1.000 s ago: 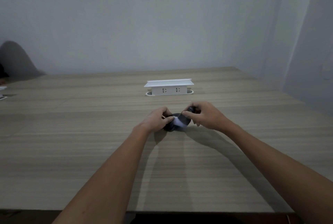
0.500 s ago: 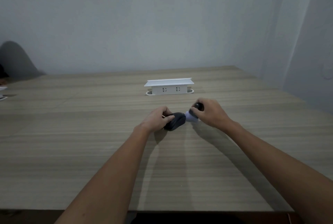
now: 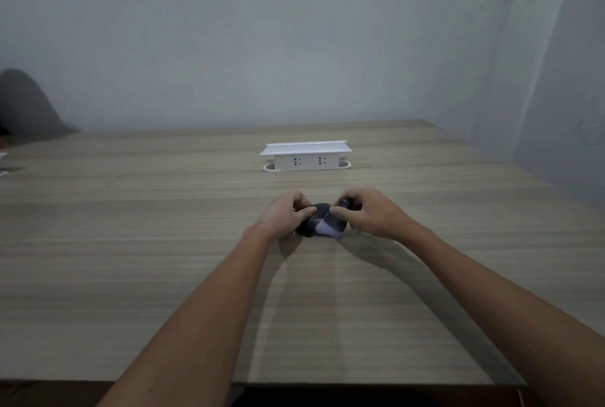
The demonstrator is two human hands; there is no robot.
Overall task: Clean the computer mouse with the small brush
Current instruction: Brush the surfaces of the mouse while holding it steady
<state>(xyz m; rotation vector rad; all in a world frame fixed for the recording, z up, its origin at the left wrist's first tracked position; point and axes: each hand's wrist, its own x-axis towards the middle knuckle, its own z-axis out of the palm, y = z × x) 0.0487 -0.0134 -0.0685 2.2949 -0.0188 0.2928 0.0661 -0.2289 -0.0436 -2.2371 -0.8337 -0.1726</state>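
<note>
Left hand [image 3: 284, 217] grips mouse [image 3: 316, 221], right hand [image 3: 371, 215] grips brush [image 3: 329, 228]; power strip [image 3: 306, 156] behind.

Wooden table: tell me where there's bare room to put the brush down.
The light wooden table is bare left of the left hand, and between both hands and the white socket box. It is crowded only where the right hand works the small brush on the dark computer mouse.

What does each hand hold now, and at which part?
The left hand grips the dark mouse at its left side. The right hand holds the small brush by its dark handle, pale bristles on the mouse.
</note>
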